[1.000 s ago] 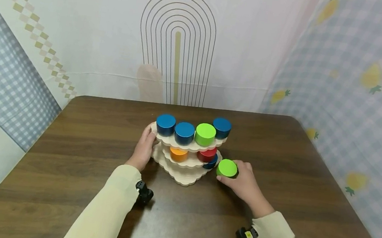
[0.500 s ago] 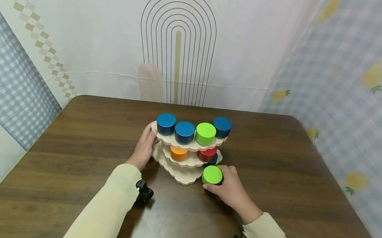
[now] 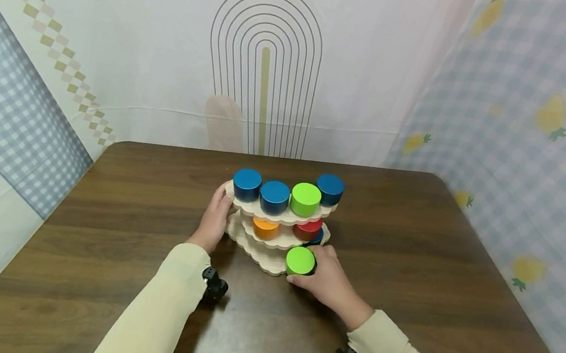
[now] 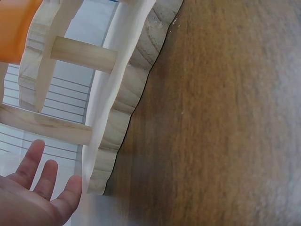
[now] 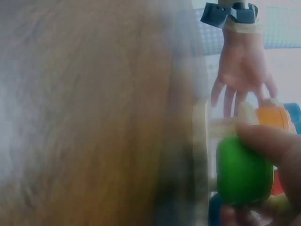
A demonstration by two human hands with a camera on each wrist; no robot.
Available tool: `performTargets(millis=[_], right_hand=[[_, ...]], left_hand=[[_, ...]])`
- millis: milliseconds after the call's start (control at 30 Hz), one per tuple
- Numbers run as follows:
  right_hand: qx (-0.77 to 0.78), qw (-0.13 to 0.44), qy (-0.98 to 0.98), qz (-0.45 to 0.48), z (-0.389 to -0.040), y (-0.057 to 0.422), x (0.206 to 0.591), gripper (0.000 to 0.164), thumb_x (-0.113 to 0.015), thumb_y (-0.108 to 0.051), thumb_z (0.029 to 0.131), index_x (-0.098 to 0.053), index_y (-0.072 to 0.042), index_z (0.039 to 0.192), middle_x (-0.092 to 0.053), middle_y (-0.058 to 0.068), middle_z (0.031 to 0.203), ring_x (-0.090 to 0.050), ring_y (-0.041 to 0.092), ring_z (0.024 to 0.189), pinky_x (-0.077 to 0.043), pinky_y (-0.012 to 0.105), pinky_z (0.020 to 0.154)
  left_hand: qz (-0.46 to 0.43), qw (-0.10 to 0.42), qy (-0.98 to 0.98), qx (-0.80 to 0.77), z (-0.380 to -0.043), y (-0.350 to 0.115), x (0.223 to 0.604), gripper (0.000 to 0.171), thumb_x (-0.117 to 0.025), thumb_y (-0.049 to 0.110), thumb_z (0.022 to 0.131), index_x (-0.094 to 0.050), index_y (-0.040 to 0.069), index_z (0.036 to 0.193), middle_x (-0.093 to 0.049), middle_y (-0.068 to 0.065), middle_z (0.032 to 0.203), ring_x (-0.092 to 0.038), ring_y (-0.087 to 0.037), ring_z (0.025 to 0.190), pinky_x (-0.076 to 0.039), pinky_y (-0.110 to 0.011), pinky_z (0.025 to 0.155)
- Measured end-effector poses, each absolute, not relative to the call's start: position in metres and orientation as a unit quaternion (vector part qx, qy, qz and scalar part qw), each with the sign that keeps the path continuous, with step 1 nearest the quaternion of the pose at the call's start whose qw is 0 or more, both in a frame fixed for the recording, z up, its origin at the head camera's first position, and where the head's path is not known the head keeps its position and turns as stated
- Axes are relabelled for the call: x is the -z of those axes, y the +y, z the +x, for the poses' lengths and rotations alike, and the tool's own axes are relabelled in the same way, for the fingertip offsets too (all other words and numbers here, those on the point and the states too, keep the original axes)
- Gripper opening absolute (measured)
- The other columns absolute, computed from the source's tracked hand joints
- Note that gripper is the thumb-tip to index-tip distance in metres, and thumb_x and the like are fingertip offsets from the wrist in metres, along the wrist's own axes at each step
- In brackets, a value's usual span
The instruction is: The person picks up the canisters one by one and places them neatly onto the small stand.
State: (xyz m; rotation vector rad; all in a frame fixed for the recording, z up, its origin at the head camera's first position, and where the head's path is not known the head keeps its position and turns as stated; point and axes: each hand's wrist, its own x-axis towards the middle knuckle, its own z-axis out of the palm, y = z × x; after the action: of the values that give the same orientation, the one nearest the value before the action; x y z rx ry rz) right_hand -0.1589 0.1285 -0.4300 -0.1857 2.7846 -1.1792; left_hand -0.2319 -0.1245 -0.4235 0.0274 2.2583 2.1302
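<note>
A tiered wooden stand [image 3: 273,260] with scalloped shelves stands mid-table. My left hand [image 3: 212,218] holds the top shelf's left edge, while several of its fingers [image 4: 46,181] stretch out beside the lower posts in the left wrist view. Pinched between thumb and fingers of my right hand [image 3: 331,281] is a green round block [image 3: 300,261], at the front right edge of the bottom shelf; whether it touches the shelf cannot be told. On the top shelf sit blue blocks [image 3: 274,197] and another green block [image 3: 305,200]. An orange block [image 3: 266,229] and a red block [image 3: 307,230] occupy the middle shelf.
Low on the stand's right side, a blue block [image 3: 315,237] is partly hidden. The brown wooden table [image 3: 114,227] extends around the stand. Behind it hangs a pale printed cloth [image 3: 368,75], with checked cloth [image 3: 516,151] at the right.
My right hand has carried the green block leftward and slightly nearer, from beside the stand to the front of its bottom shelf. The left hand stays at the top shelf's edge.
</note>
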Motion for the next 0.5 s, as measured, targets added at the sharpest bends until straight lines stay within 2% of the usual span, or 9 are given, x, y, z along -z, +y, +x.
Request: performTargets(millis=[300,500], right_hand=[[0.389,0.065,0.917,-0.063,-0.159,0.120,0.432,0.065,-0.087,-0.024,0.071,-0.056,0.003,0.122,-0.048,0.015,0.111,-0.051,0.026,0.097,-0.048,0.045,0.090],[0.388,0.066,0.917,-0.064,-0.161,0.115,0.436,0.067,-0.087,-0.025,0.070,-0.056,0.004,0.123,-0.048,0.017,0.114,-0.051,0.027,0.098,-0.047,0.044,0.091]], left_hand=[[0.014,0.028,0.732,-0.681,-0.214,-0.119,0.395,0.051,-0.026,0.024,0.107,-0.014,0.009,0.154,-0.021,-0.017,0.156,-0.030,-0.038,0.133,-0.022,-0.057,0.113],[0.017,0.007,0.732,-0.681,-0.230,-0.123,0.422,0.051,-0.028,0.029,0.106,-0.017,0.014,0.154,-0.024,-0.013,0.155,-0.032,-0.036,0.131,-0.023,-0.055,0.113]])
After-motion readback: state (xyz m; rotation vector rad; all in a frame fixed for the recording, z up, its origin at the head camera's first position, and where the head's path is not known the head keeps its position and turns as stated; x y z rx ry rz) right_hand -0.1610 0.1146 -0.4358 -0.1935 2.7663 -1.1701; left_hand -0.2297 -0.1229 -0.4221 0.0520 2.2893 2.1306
